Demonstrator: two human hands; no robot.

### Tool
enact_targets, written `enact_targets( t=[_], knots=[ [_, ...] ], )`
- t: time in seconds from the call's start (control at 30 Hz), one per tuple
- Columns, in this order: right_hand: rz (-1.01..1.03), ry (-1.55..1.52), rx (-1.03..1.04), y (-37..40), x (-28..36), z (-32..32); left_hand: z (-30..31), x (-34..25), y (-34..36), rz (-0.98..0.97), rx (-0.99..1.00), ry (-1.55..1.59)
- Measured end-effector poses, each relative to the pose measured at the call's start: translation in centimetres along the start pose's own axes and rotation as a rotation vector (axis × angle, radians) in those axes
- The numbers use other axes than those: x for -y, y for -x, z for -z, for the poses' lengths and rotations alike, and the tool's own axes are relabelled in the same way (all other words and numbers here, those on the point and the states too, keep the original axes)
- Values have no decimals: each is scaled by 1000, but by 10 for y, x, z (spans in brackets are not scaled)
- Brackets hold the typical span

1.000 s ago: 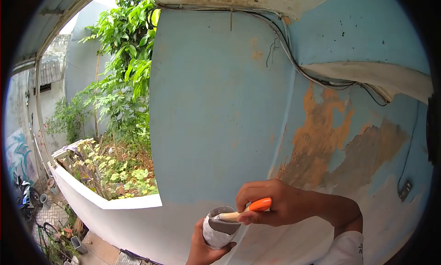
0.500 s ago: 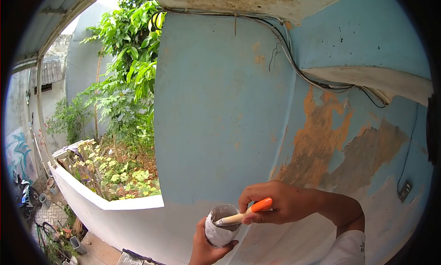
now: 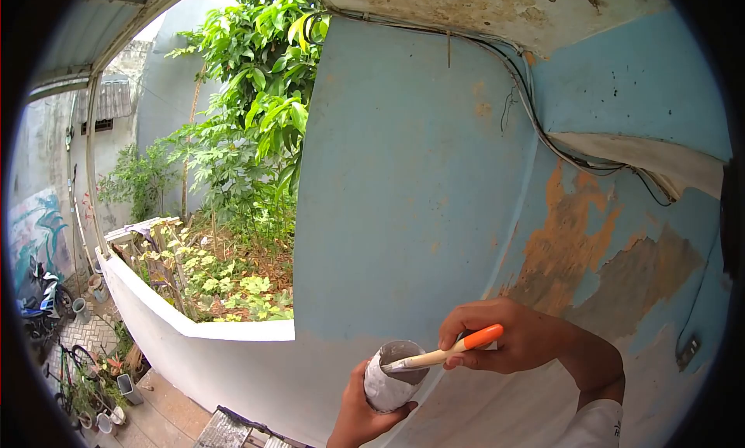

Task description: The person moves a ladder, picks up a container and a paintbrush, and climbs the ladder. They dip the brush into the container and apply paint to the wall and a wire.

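In the lower middle of the head view, my left hand (image 3: 363, 408) is wrapped round a paint-smeared cup (image 3: 382, 387), tilted with its mouth facing me. A paintbrush (image 3: 434, 358) with a pale wooden handle and an orange end is pinched in my right hand (image 3: 497, 338). Its bristle end lies at the cup's rim and reaches partly inside; the tip is hard to make out. Behind both hands stands a wall (image 3: 411, 192), blue above and white below.
Peeling orange and grey patches (image 3: 566, 238) mark the right wall, near a socket (image 3: 687, 352). Cables (image 3: 535, 122) run under the ceiling. A low white ledge (image 3: 194, 325) borders plants (image 3: 240, 138) at left. Below are a motorcycle (image 3: 46, 300), a bicycle (image 3: 74, 363) and pots.
The view has turned, so the wall and garden sit further right. Both hands, with the cup and paintbrush, appear slightly further right too. The brush stays at the cup's mouth.
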State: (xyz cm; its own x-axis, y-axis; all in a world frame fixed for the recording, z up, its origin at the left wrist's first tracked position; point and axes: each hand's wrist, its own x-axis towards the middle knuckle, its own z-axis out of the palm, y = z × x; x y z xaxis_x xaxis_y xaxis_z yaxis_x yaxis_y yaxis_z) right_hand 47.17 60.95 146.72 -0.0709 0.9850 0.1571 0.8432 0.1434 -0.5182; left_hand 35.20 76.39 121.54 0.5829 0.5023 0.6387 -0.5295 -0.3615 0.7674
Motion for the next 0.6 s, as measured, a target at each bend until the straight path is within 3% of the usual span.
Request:
enact_targets(
  t=[0.07,0.17,0.6],
  knots=[
    [74,31,-60,-2,1,5,2,1,-1,8,-17,18],
    [1,13,-60,-4,8,9,4,5,-2,-10,-35,-7],
    [35,21,-64,-10,15,14,8,1,-4,-49,-91,-40]
  ],
)
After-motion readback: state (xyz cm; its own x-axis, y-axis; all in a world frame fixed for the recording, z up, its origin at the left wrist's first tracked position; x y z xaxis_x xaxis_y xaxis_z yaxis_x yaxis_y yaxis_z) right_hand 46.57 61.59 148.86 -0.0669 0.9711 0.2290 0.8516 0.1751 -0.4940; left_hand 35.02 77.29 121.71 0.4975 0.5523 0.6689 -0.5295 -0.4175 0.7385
